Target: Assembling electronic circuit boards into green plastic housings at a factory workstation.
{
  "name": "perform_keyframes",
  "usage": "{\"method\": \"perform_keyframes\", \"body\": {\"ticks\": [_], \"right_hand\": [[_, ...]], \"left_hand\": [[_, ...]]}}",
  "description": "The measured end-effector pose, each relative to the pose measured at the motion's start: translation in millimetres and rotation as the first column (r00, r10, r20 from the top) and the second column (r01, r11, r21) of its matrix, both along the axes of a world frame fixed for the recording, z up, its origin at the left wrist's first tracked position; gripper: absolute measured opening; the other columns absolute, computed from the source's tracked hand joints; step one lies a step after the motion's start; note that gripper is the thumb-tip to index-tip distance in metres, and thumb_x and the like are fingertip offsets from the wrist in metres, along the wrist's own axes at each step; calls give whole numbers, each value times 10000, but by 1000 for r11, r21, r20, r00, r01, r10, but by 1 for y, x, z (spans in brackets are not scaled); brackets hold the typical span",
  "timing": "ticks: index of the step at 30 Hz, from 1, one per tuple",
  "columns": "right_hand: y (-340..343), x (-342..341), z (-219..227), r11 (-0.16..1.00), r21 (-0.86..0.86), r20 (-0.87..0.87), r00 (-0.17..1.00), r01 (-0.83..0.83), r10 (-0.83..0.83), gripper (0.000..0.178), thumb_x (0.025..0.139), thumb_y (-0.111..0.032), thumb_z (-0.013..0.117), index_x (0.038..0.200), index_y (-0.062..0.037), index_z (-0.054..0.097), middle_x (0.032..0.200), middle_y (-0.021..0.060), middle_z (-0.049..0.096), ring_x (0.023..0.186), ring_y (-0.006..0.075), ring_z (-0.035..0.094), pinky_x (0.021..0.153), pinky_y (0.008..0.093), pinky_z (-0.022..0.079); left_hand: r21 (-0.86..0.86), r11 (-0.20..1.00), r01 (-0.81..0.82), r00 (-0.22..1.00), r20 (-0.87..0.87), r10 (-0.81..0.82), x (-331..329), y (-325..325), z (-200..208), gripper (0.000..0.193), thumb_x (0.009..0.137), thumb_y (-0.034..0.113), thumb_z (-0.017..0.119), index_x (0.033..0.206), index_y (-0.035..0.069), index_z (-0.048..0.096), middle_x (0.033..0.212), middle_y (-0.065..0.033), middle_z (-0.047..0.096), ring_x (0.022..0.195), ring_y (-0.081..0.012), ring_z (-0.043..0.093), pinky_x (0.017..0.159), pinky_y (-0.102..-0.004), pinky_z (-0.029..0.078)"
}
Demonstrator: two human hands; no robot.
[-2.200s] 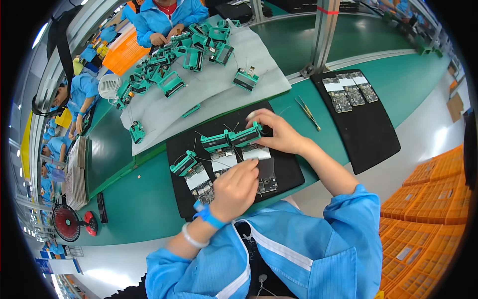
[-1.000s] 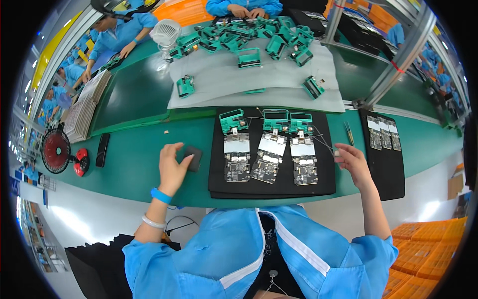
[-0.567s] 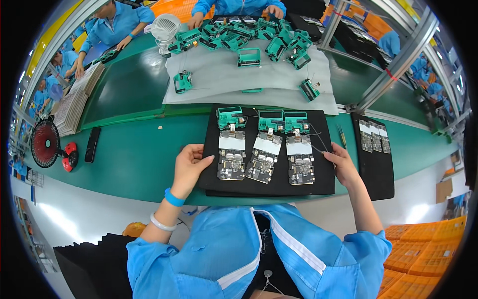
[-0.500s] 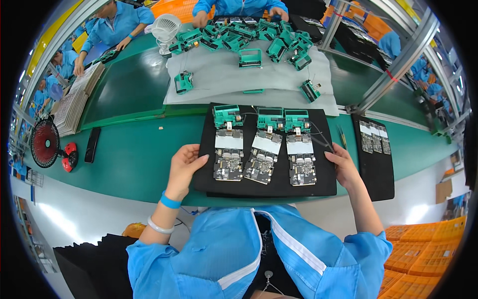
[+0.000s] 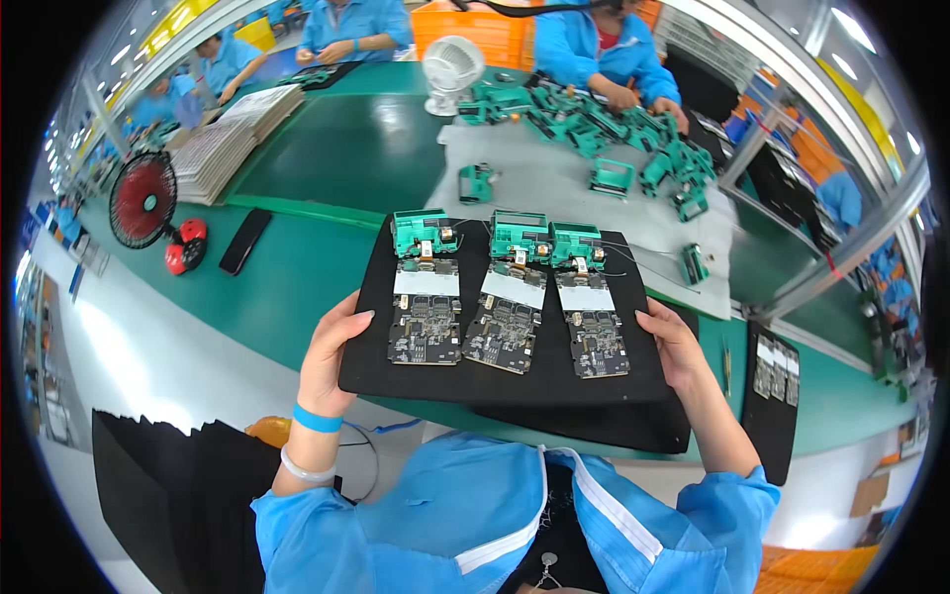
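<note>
My left hand (image 5: 334, 342) and my right hand (image 5: 675, 342) grip opposite sides of a black foam board (image 5: 645, 381), thumbs on top. Three green plastic housings (image 5: 520, 236) sit in a row along its far edge. From each one a circuit board (image 5: 426, 332) with a white strip extends toward me; the middle circuit board (image 5: 503, 332) lies slanted. Thin wires trail off the housings. Below the held board, a second black board (image 5: 614, 421) lies at the table's near edge, partly hidden.
Across the green table, a person (image 5: 618, 69) handles a heap of green housings (image 5: 584, 124) on a pale sheet. At left are a red-and-black fan (image 5: 143, 201) and a black phone-like slab (image 5: 244, 243). Tweezers (image 5: 727, 368) and another black board (image 5: 767, 421) with circuit boards lie at right.
Both hands have lifted the foam board and brought it leftward, uncovering more of the black board beneath. My view has turned left. The circuit boards remain on it.
</note>
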State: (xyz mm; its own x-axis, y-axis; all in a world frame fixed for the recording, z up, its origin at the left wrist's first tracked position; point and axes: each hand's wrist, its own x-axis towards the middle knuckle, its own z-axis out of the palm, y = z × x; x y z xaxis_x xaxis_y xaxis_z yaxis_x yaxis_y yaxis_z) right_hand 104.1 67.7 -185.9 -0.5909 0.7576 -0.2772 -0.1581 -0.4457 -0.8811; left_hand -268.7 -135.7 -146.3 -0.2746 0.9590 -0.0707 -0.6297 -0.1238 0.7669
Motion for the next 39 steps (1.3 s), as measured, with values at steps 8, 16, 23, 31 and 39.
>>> {"method": "perform_keyframes", "body": {"ticks": [8, 16, 23, 31, 39], "right_hand": [[8, -57, 8, 989, 60, 27, 990, -138, 137, 461, 918, -85, 631, 1355, -8, 505, 1258, 78, 641, 1162, 162, 605, 1028, 305, 455], [3, -110, 9, 971, 69, 29, 973, -229, 228, 412, 958, -138, 623, 1339, -52, 493, 1247, 45, 636, 1123, 159, 623, 964, 332, 504], [1, -162, 26, 888, 74, -258, 851, -454, 457, 579, 976, -285, 613, 1464, -46, 414, 1337, 80, 591, 1158, 181, 607, 927, 344, 494], [-37, -86, 24, 814, 454, 429, 890, -362, 157, 474, 966, -138, 560, 1409, 2, 467, 1171, 123, 641, 788, 176, 672, 635, 244, 508], [-37, -2, -47, 487, 819, 555, 635, -304, -537, 312, 919, -98, 676, 1229, -73, 646, 1185, 104, 608, 802, 170, 604, 700, 269, 500]], "left_hand": [[31, 995, -96, 995, 6, 96, -37, -26, -20, 560, 843, -7, 546, 1387, -65, 427, 1250, -185, 616, 1071, -247, 667, 947, -349, 553], [-20, 984, -178, 984, -13, 178, -65, -43, -43, 572, 915, 4, 557, 1460, 7, 380, 1344, -147, 569, 1149, -247, 629, 982, -363, 530], [134, 910, -392, 909, 209, 361, -143, -62, -75, 387, 967, 54, 566, 1340, 3, 477, 1266, -153, 616, 1121, -289, 640, 950, -426, 543], [-24, 729, -684, 664, 393, 636, -239, 9, -87, 506, 941, 56, 636, 1380, 176, 415, 1261, -101, 603, 1086, -303, 631, 927, -549, 530], [58, 624, -780, 613, 272, 742, -329, 212, -129, 699, 939, 55, 616, 1507, 198, 234, 1455, -132, 411, 1307, -332, 451, 1018, -637, 420]]}}
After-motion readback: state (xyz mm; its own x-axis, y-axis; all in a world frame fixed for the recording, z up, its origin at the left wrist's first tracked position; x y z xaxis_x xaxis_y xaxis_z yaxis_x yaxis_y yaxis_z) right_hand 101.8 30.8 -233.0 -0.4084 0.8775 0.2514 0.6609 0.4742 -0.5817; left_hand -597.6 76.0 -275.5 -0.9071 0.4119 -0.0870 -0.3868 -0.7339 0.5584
